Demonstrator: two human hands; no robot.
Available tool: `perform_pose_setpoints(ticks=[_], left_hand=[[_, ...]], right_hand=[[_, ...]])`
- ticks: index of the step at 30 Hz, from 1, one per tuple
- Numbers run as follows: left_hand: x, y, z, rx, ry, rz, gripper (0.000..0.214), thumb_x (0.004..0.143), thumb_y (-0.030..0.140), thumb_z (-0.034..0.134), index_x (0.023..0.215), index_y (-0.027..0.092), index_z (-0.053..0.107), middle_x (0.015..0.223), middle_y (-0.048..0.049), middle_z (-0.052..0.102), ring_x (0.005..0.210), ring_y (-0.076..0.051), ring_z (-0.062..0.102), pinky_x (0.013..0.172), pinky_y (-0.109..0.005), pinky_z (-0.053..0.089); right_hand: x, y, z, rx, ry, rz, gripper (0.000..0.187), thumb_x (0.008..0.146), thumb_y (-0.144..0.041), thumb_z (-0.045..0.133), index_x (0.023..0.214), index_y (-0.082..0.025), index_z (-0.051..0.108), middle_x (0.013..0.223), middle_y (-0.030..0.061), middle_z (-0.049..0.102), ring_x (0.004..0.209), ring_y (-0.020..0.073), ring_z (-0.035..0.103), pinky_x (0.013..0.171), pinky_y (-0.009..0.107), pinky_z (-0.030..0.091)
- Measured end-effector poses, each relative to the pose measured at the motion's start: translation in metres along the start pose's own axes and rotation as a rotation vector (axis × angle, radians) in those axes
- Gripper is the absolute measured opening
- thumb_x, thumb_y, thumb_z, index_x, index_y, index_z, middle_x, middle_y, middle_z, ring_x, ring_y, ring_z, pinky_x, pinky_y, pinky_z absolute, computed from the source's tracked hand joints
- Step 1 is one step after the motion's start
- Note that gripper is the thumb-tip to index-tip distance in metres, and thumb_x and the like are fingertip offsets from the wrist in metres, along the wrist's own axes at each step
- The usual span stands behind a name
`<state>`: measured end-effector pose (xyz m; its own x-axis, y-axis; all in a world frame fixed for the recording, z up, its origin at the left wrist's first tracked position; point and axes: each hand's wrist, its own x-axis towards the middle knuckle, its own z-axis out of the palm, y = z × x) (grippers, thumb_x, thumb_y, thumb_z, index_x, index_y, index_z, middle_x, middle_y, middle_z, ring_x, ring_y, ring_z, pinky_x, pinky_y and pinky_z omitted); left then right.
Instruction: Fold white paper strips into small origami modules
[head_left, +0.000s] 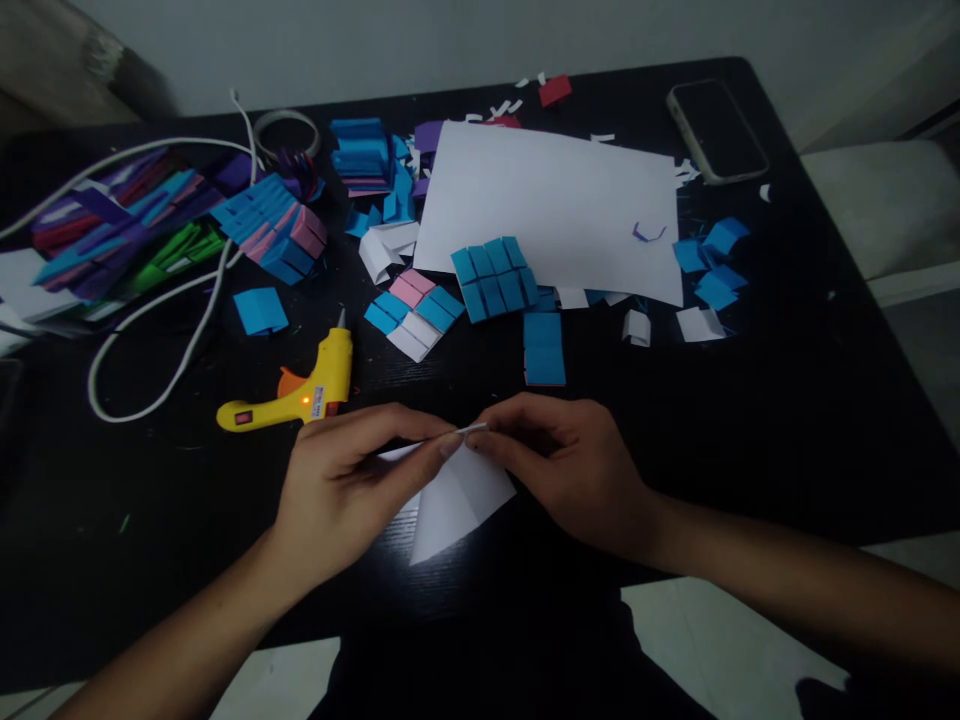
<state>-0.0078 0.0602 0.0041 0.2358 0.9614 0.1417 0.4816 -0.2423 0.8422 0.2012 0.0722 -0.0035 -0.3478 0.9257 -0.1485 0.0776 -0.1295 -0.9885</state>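
- Pinching one white paper (466, 495) by its upper edge, the left hand (341, 485) has thumb and finger pressed together on it; the right hand (577, 470) is clamped on the same edge, close beside.
- The white paper lies between the two hands, over the near part of the black table (772, 430), and it spreads from the fingertips toward the person.
- Its pinched edge runs roughly from left to right. Both hands touch it, so neither is nearer; the whole long axis I cannot tell, because the left hand covers a part.
- Counted: one yellow glue gun (334, 368), just beyond the left hand; one phone (718, 132), at the far right corner; one large white sheet (555, 200), beyond both hands.
- The small scraps (504, 108) are too many for counting.
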Motion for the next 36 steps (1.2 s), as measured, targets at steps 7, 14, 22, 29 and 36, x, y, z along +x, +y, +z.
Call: perform_pose_setpoints(ticks=[7,14,22,29,36], left_hand=[[-0.0013,-0.0007,0.0012,-0.055,0.003,-0.033,0.01,0.087,0.015,0.077,0.089,0.024,0.076,0.085,0.0057,0.079,0.075,-0.008,0.072,0.067,-0.016,0.056],[-0.0024,-0.002,0.0034,-0.093,-0.012,-0.029,0.009,0.087,0.014,0.077,0.088,0.024,0.077,0.084,0.0049,0.079,0.072,-0.009,0.072,0.065,-0.016,0.056],[0.0009,-0.0011,0.0027,-0.112,0.018,-0.134,0.008,0.086,0.016,0.077,0.086,0.024,0.079,0.079,0.004,0.079,0.066,-0.009,0.071,0.06,-0.016,0.055],[0.0014,0.0005,0.0028,-0.125,-0.02,-0.144,0.005,0.087,0.02,0.076,0.084,0.023,0.079,0.078,0.001,0.079,0.066,-0.013,0.072,0.06,-0.021,0.057],[0.002,-0.0007,0.002,-0.163,-0.015,-0.202,0.005,0.087,0.023,0.075,0.084,0.023,0.079,0.075,0.0002,0.078,0.064,-0.013,0.07,0.057,-0.021,0.056]], right_hand=[[0.0003,-0.001,-0.0013,0.001,-0.048,-0.011,0.006,0.09,-0.019,0.075,0.094,-0.02,0.078,0.088,-0.0011,0.077,0.08,0.0124,0.073,0.068,0.021,0.057],[0.0002,-0.0036,-0.0021,-0.008,-0.05,-0.014,0.007,0.093,-0.023,0.071,0.093,-0.02,0.078,0.088,0.0,0.076,0.083,0.0134,0.072,0.069,0.023,0.056],[0.0013,-0.0054,-0.005,0.062,-0.087,0.057,0.019,0.1,-0.032,0.061,0.103,-0.02,0.075,0.094,0.0028,0.075,0.082,0.014,0.071,0.065,0.024,0.055],[0.0022,-0.0059,-0.0029,-0.015,-0.064,0.051,0.013,0.096,-0.029,0.066,0.093,-0.02,0.075,0.088,0.0011,0.074,0.08,0.0146,0.069,0.066,0.025,0.053],[0.0032,-0.0074,-0.0057,0.051,-0.073,0.072,0.02,0.099,-0.029,0.059,0.095,-0.019,0.075,0.086,0.0021,0.071,0.077,0.0143,0.066,0.064,0.025,0.05]])
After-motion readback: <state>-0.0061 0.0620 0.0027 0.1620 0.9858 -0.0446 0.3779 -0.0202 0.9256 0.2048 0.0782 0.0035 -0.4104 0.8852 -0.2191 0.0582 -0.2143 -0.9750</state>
